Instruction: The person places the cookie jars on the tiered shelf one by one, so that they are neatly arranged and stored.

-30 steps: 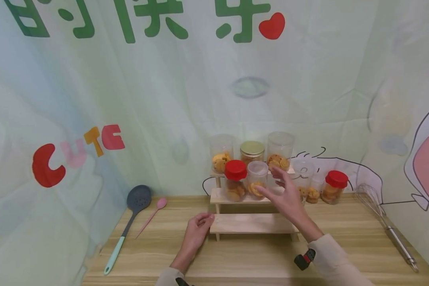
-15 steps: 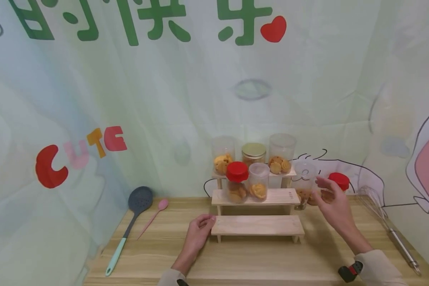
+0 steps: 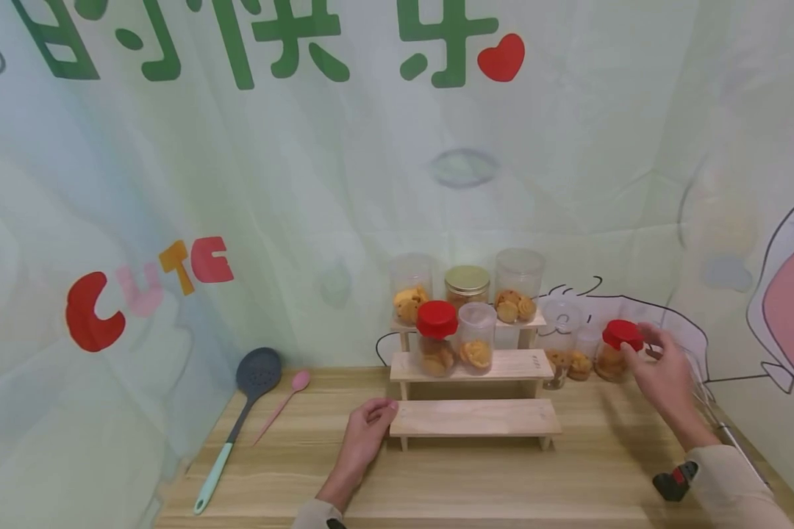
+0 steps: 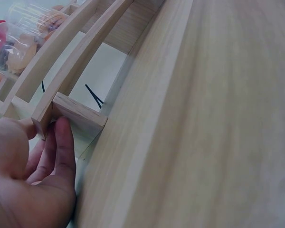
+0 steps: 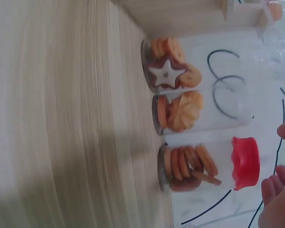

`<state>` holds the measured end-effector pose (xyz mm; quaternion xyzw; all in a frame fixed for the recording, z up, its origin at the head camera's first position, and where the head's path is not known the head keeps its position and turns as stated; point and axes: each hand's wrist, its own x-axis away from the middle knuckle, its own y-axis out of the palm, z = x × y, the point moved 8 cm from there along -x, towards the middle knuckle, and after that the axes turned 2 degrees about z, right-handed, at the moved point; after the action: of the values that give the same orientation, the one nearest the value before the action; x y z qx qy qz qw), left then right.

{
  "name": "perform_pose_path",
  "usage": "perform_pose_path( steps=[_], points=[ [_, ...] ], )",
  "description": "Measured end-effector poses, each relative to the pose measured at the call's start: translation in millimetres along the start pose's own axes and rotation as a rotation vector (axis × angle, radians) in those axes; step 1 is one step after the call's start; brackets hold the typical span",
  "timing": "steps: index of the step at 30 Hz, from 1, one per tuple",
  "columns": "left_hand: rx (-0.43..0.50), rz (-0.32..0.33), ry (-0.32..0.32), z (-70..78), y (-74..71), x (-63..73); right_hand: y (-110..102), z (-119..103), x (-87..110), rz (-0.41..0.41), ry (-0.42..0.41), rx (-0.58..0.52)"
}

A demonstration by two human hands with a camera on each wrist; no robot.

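The right hand [image 3: 667, 371] is reaching toward the red-lidded jar [image 3: 612, 361] on the wooden table [image 3: 470, 485]; its thumb and fingers are standing spread and are gripping nothing. The jar's red lid [image 5: 247, 164] is lying just ahead of the opening between thumb and fingers, with a narrow gap showing in the right wrist view. The jar is standing upright to the right of the wooden rack [image 3: 473, 417], rightmost in a row of 3, and is containing stacked cookies. Beside it, a small clear jar [image 3: 578, 364] and a taller clear jar [image 3: 558, 360] are standing, the latter nearest the rack. The left hand [image 3: 364, 433] is pinching the left end of the rack's lowest step, its thumb and fingers closing on the wood. The middle step is bearing 2 jars: a second red-lidded jar [image 3: 437, 354] and a clear lidless-looking container [image 3: 476, 349]. The top step is bearing 3, a gold-lidded jar [image 3: 467, 286] standing in the middle. A whisk [image 3: 729, 433] is lying partly behind the right arm; a skimmer [image 3: 241, 411] and a pink spoon [image 3: 281, 406] are lying at far left.
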<state>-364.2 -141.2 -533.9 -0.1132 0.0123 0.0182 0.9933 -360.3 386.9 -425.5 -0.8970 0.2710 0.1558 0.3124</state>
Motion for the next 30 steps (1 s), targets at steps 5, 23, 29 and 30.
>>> perform_pose_path(
  steps=[5, 23, 29, 30],
  points=[
    [0.015, 0.001, -0.002, -1.7, 0.3, -0.7, 7, 13, -10.4, -0.077, 0.07, 0.064],
    [0.018, 0.008, 0.003, -4.0, 0.0, 0.0, 29, 43, -29.6, -0.237, 0.184, 0.132],
    [0.023, 0.017, 0.011, -1.7, -0.9, -0.2, 31, 42, -31.8, -0.225, 0.182, 0.149],
    [0.026, 0.018, 0.013, -1.4, -1.2, -0.1, 31, 43, -32.2, -0.229, 0.191, 0.151]
  ],
)
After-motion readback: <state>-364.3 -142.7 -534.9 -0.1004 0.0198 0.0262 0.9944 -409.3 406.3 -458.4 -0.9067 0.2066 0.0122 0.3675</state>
